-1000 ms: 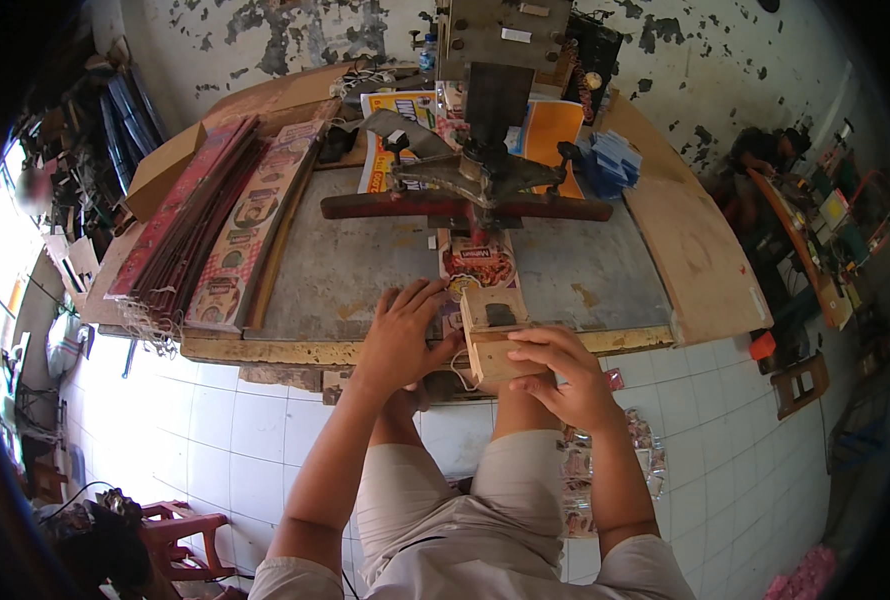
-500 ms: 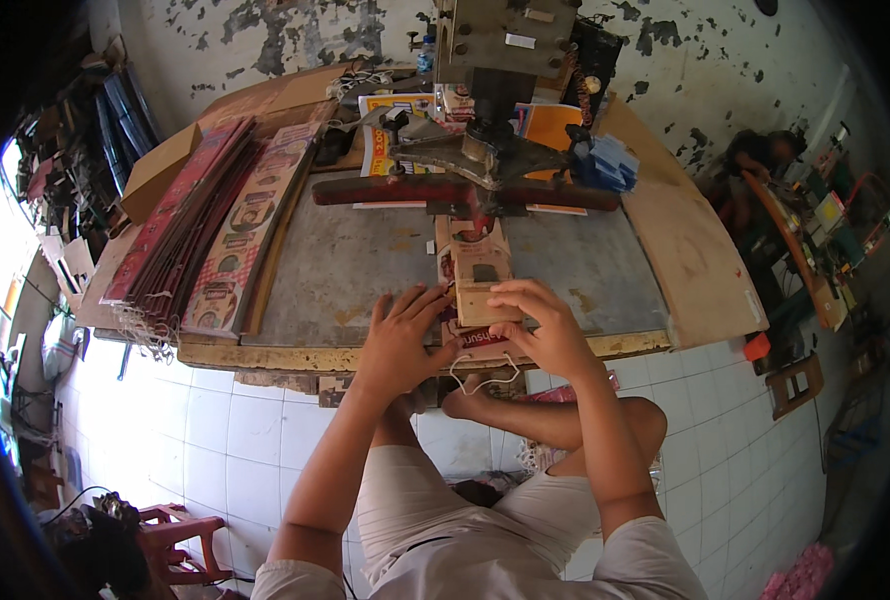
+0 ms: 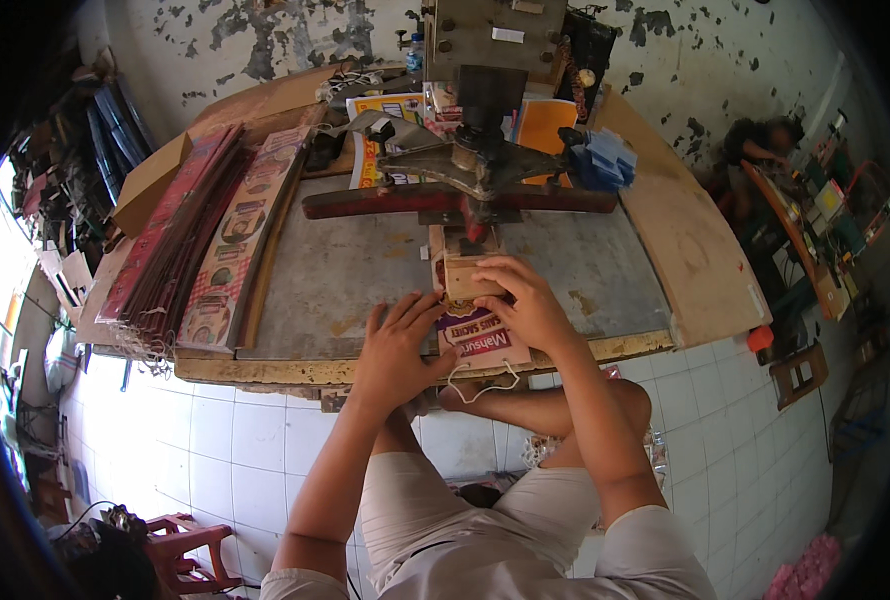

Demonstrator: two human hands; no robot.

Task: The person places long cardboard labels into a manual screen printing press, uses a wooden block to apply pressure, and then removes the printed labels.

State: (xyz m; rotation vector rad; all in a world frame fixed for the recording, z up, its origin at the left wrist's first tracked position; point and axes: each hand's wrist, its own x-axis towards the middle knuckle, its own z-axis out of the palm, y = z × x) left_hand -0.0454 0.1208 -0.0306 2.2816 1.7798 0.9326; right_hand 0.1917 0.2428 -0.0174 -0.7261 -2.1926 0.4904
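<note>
My left hand lies with fingers spread, its fingertips on the left edge of a printed cardboard strip at the table's front edge. A loop of white string hangs off the strip's near end. In my right hand is a small wooden block, gripped by fingers and thumb and resting on the strip. Beyond the block, the strip runs toward the red tip under a heavy metal press. The block hides part of the strip.
At the left lie stacks of long printed strips and red strips with strings. A bundle of blue pieces sits right of the press. A red stool stands on the tiled floor. Another person sits at the far right.
My right hand has moved the wooden block away from me along the strip, uncovering more print at the near end. My left hand stays flat at the strip's edge. The view has shifted slightly.
</note>
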